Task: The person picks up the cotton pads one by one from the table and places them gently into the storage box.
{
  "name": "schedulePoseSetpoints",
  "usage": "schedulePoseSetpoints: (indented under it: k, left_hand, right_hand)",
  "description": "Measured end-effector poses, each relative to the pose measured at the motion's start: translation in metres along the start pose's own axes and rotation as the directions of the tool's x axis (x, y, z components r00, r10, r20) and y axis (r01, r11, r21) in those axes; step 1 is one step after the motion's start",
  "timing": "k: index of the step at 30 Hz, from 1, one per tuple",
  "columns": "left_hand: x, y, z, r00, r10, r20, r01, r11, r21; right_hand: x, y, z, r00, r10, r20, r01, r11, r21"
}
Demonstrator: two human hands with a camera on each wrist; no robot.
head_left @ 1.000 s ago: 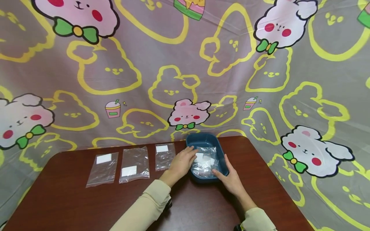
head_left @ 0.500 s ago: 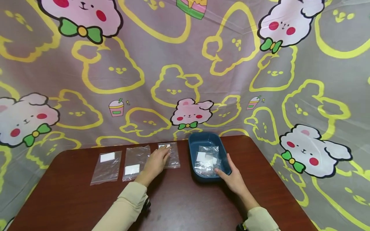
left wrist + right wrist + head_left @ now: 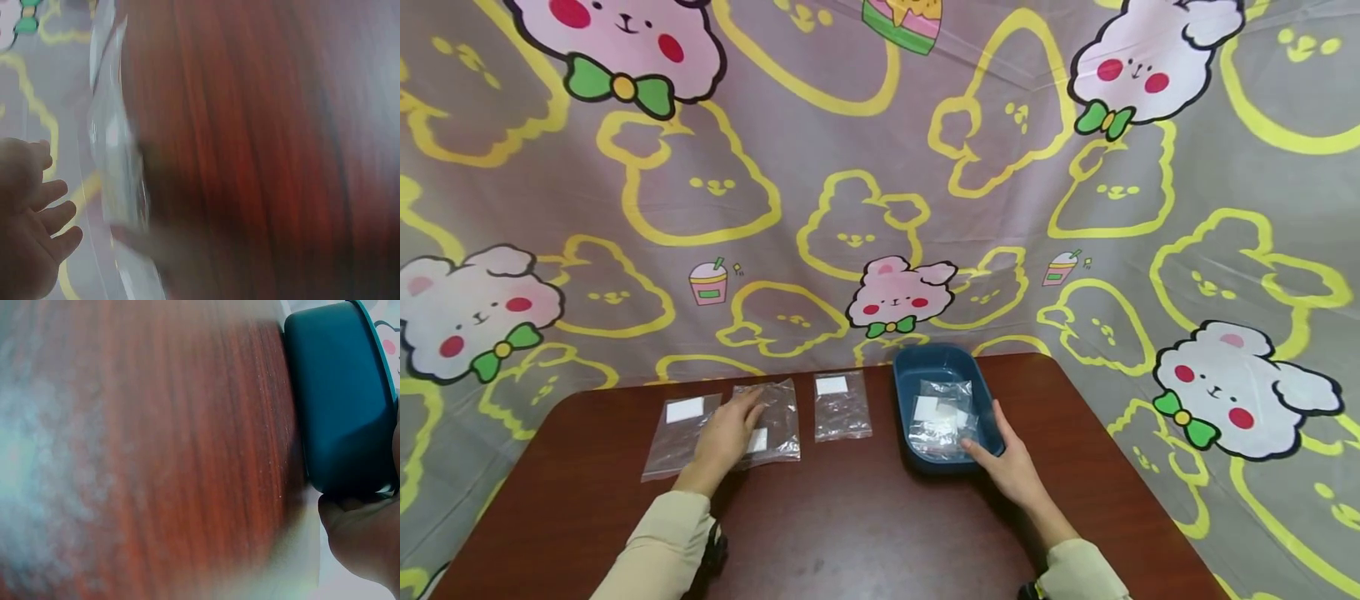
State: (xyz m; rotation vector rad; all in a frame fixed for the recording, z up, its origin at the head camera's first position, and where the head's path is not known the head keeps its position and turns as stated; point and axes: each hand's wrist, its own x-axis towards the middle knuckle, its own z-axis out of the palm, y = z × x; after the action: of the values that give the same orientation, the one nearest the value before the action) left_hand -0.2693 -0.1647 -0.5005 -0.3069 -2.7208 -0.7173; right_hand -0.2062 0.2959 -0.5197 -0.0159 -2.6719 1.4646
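Observation:
My left hand (image 3: 724,440) is over the table's left side, between two clear zip bags. Its fingers overlap the middle bag (image 3: 781,417), and the left bag (image 3: 672,443) lies beside the wrist. In the left wrist view the fingers (image 3: 57,215) are spread loosely, with a gap to the plastic film (image 3: 115,150). Each bag has a white label; the hand partly covers the middle one's. My right hand (image 3: 1013,468) grips the near right rim of a blue plastic bin (image 3: 931,365), thumb over the edge. Several labelled clear bags (image 3: 942,437) lie inside the bin.
A third clear bag (image 3: 842,417) lies flat left of the bin. Everything stands on a dark red-brown wooden table (image 3: 865,533). A patterned cloth (image 3: 820,125) hangs behind and along the right side.
My left hand has moved left from the bin, across the bag nearest it, to the middle bag. My right hand stays at the bin's rim. The head view has shifted slightly.

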Motion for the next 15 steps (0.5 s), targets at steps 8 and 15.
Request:
schedulePoseSetpoints:
  k: [8,15]
  left_hand:
    - [-0.009,-0.041,-0.026,0.984,-0.149,0.102,0.146,0.989,0.038]
    - [-0.019,-0.064,-0.027,0.98,-0.174,0.099,0.168,0.984,0.066]
  right_hand:
    - [0.0,0.001,0.002,1.0,-0.013,-0.002,0.013,1.0,0.002]
    - [0.001,0.002,0.002,1.0,-0.018,-0.009,0.018,1.0,0.012]
